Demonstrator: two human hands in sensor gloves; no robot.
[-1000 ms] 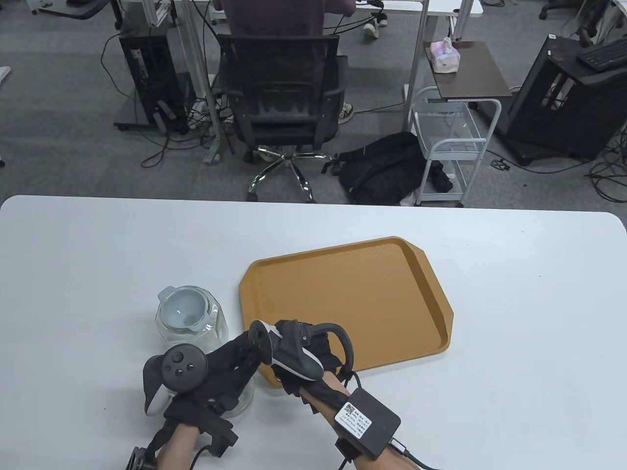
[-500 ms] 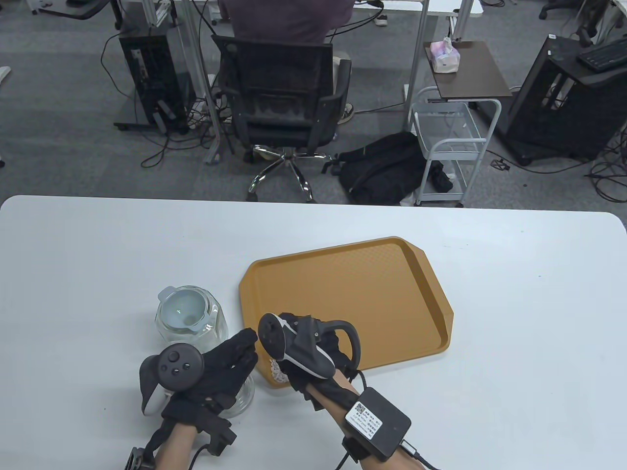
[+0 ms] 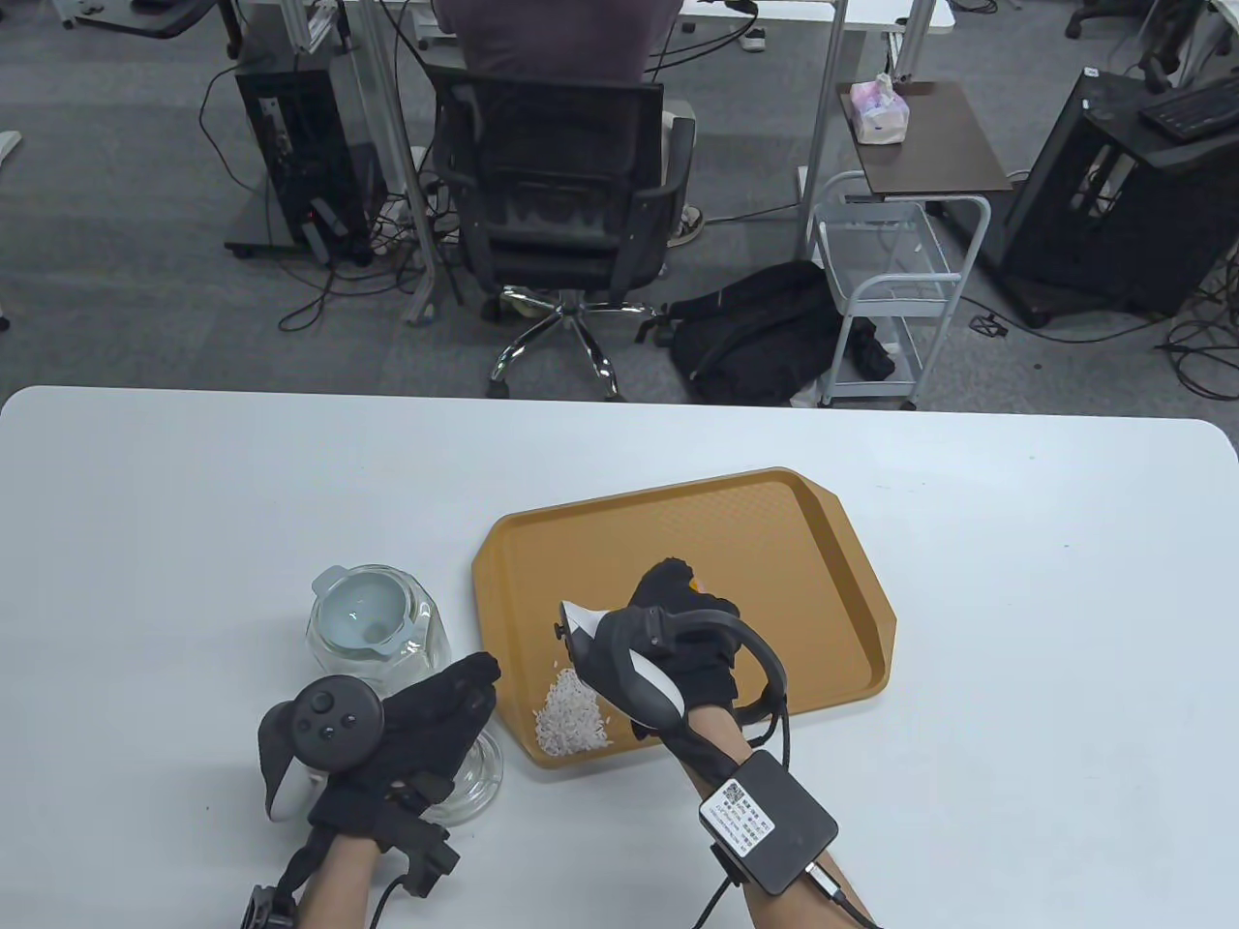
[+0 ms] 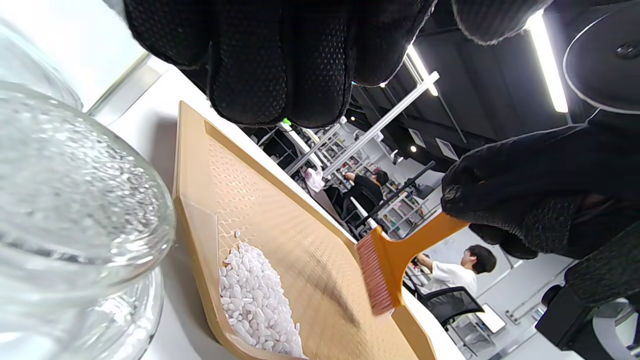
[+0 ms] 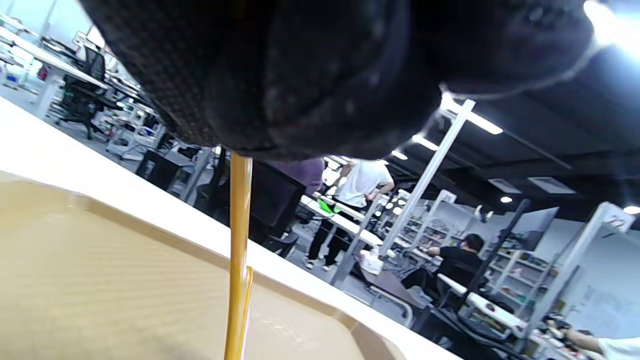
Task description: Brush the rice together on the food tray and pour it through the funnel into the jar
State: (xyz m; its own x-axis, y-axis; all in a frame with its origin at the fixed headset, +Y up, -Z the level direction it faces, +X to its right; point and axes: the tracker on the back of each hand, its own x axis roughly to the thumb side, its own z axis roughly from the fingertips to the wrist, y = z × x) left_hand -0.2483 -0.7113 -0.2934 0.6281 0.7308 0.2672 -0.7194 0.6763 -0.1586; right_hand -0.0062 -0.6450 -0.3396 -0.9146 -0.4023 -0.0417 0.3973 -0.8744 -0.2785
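At the tray's (image 3: 774, 581) near corner the loose, easily scattered rice (image 3: 571, 724) is heaped, the stiff brush (image 4: 395, 260) gripped by its handle in the right hand (image 3: 682, 644), the left hand (image 3: 416, 726) relaxed.

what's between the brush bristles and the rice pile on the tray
Only bare tray floor. The left wrist view shows the brush lifted clear of the rice, with nothing lying between them.

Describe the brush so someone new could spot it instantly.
On the white table lies an orange food tray with a heap of rice in its near left corner. Above the tray, the right hand grips the brush: orange like the tray, flat-handled, reddish bristles.
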